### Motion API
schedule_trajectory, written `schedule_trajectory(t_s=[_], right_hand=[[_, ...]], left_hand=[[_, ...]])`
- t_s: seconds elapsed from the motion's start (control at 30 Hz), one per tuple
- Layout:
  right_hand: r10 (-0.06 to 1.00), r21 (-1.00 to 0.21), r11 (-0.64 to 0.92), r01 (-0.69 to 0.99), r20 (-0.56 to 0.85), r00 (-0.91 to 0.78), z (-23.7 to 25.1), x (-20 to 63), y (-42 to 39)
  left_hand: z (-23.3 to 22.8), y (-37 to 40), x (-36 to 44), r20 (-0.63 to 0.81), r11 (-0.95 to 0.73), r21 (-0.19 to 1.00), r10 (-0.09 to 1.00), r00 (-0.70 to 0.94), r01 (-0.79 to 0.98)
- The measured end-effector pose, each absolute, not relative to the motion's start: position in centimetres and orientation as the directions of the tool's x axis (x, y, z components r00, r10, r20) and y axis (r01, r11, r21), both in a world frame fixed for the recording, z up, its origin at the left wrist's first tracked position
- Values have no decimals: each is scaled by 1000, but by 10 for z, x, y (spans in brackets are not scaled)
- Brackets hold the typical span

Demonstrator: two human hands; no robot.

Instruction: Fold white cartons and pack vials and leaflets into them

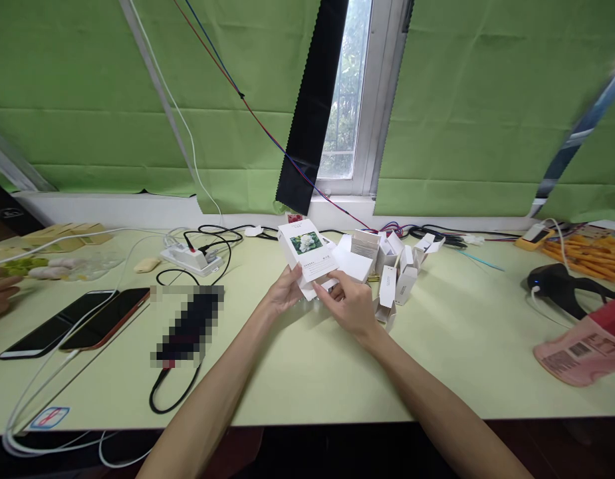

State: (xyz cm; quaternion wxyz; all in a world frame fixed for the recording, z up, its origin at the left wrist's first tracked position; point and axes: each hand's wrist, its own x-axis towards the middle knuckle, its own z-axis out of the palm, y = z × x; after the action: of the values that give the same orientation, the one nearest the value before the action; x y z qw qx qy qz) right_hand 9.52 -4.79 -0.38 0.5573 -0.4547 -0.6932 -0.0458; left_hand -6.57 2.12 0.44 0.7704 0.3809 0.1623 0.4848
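A white cardboard box (314,263) with a picture of white flowers and green leaves is held up in front of me, tilted, above the table. My left hand (286,287) grips its lower left side, thumb along the edge. At the box's lower right, my right hand (348,303) has its thumb and fingers closed on the bottom edge, where a flap shows. Just behind my right hand lies another white box (352,258). Several small white cartons (407,273), some with open flaps, stand and lie to the right of it.
On the left are two phones (105,319), a power strip (192,256) with cables, and another person's hand (2,293). A pink packet (581,346), a black strapped device (556,286) and orange pens (586,258) lie on the right. A green curtain (451,106) hangs behind the table.
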Motion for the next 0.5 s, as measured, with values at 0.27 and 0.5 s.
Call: schedule_trajectory(t_s=[0.27,0.5], right_hand=[[584,-464,590,661,810,48,-3,95,-49],[566,-477,627,616,822,60,-2,94,-49]], left_hand=[[2,23,-66,113,242,748,871,479,-617],[1,24,-67,109,255,743,866,488,-619]])
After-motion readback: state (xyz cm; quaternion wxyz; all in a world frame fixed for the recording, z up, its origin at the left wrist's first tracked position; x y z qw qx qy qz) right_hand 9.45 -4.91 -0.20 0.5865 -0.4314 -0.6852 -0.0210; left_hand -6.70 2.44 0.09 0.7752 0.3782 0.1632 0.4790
